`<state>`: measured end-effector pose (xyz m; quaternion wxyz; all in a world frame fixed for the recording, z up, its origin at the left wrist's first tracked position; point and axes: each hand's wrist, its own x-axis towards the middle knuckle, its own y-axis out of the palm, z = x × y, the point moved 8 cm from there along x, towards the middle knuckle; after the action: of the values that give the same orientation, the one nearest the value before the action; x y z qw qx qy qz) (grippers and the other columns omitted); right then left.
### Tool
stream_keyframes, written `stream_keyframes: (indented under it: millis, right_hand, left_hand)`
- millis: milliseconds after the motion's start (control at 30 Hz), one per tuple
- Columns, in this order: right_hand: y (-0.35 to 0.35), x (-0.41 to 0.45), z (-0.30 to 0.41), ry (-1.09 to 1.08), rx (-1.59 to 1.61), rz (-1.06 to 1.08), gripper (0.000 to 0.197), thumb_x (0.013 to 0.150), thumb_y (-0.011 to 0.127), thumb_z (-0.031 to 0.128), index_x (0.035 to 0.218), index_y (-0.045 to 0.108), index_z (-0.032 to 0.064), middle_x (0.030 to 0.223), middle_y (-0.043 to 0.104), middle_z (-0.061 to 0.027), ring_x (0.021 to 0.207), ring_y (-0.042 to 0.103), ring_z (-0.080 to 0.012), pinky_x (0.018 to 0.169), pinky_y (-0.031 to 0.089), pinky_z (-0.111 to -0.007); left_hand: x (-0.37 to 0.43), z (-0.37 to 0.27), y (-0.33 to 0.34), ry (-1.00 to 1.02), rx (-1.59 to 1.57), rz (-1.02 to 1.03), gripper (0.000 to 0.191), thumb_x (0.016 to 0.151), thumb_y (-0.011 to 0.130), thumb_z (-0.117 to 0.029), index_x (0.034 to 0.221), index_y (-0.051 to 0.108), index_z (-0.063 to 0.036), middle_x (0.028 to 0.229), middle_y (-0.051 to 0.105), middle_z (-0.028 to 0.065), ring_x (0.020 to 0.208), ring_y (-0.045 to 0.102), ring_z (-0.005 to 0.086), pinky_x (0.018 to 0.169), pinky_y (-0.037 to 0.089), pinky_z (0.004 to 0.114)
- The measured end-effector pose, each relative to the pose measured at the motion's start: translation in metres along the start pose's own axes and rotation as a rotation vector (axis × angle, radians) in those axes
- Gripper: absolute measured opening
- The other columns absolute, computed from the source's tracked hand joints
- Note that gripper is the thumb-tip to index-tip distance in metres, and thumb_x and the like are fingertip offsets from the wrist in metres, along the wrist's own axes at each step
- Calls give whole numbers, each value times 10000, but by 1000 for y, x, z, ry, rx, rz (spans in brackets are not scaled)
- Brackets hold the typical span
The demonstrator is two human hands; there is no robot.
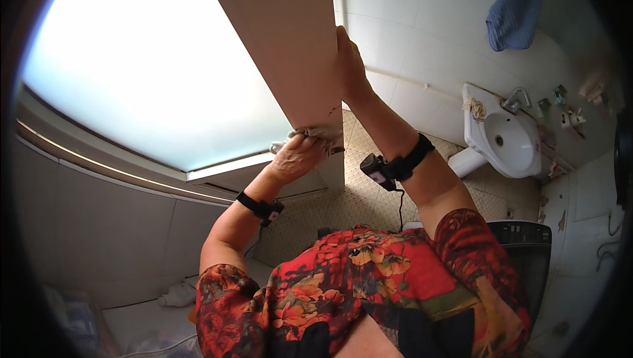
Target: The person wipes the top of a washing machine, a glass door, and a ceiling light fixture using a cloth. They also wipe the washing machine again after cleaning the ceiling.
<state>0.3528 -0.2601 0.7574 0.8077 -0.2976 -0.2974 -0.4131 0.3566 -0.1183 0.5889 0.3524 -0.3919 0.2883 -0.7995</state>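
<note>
A door with a frosted glass pane (pixel 168 71) and a wide pale stile (pixel 292 46) stands before me. My left hand (pixel 299 155) presses a crumpled grey cloth (pixel 316 134) to the lower part of the stile, beside a small dark latch (pixel 337 150). Higher up, my right hand (pixel 352 68) grips the stile's far edge; its fingertips are partly hidden behind that edge. Each forearm wears a black strap with a small device.
To the right are a white pedestal washbasin (pixel 526 160) with a metal tap (pixel 517 100) and a cloth on its rim. A blue towel (pixel 514 17) hangs above. Beside me stands a dark-lidded appliance (pixel 524 232). At the lower left, a white bottle (pixel 178 295) lies on a pale surface.
</note>
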Motion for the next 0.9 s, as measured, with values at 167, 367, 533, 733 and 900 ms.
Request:
stream_keyframes:
  millis: [167,367,533,733,900]
  right_hand:
    - [-7,-3,18,-103,45,-44,117,842,512,86,938,453,54,785,553,-54,703,533,-156,644,458,-275]
    - [9,0,-13,216,335,19,127,888,444,173,915,476,54,785,558,-60,708,524,-150,653,449,-273]
    - [10,8,-21,350,398,15,195,916,387,214,892,481,45,785,554,-67,706,510,-154,658,436,-262]
    - [-1,8,-5,69,-5,-14,189,814,556,128,885,430,6,782,581,-140,732,596,-248,656,473,-335]
    - [-3,4,4,-52,-8,-43,125,853,493,131,891,440,24,782,564,-125,707,556,-217,647,460,-313]
  left_hand:
    - [19,37,-59,-101,-8,-178,284,704,560,-185,974,635,-133,1133,541,18,1094,450,182,903,348,341]
    - [1,15,-11,-139,-135,-113,320,711,557,-194,1019,620,-136,1184,510,13,1147,404,178,942,308,364]
    - [-27,-26,52,-77,-23,185,407,791,517,-205,1189,539,-124,1132,516,-19,1083,416,143,939,311,298]
    - [-10,-4,18,-38,17,55,360,748,535,-217,1097,581,-143,1093,521,-28,1053,425,141,902,335,307]
    - [35,48,-74,-150,56,-196,258,705,577,-196,949,642,-142,1104,533,-14,1079,434,154,893,347,304]
